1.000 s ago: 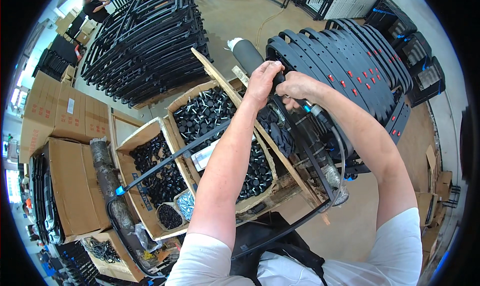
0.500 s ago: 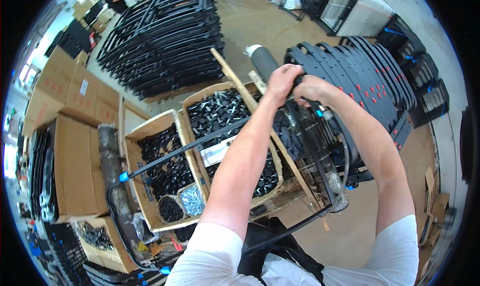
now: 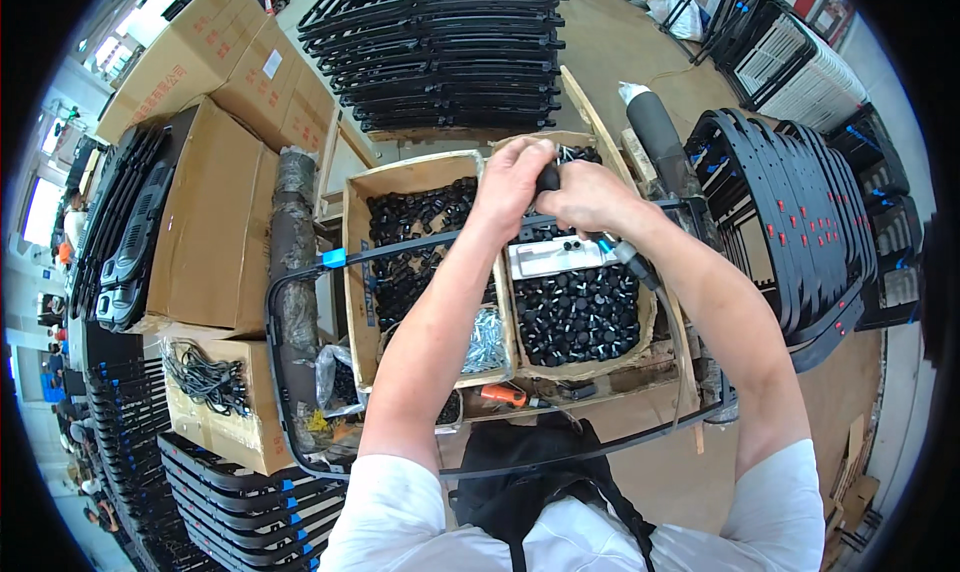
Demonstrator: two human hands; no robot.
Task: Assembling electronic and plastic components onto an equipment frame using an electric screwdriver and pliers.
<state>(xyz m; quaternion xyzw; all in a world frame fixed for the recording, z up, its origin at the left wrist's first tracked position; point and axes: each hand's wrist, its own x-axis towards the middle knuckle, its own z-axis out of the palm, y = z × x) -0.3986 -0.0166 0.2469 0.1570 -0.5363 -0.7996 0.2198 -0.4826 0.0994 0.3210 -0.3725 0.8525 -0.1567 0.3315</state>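
Both of my hands meet above the right carton (image 3: 648,344), at the far bar of a black tubular frame (image 3: 425,244). My left hand (image 3: 512,180) is closed, its fingertips against a dark rounded piece; what it grips is mostly hidden. My right hand (image 3: 592,198) wraps round a black air tool (image 3: 630,259) whose hose hangs down beside my forearm; the tool's front end is hidden. The frame lies across the two cartons, with blue tape (image 3: 333,258) on its left part. Black round-headed studs (image 3: 575,317) fill the right carton under my hands.
The left carton (image 3: 356,272) holds black parts and a tub of silvery screws (image 3: 484,340). An orange-handled tool (image 3: 503,395) lies near my waist. Stacked black frames (image 3: 450,57) stand ahead, curved black panels (image 3: 790,222) at right, large cardboard boxes (image 3: 215,227) at left.
My view has turned, and the cartons appear further right. Both hands have shifted left from the frame's right end to its far bar, and the air tool came along in my right hand.
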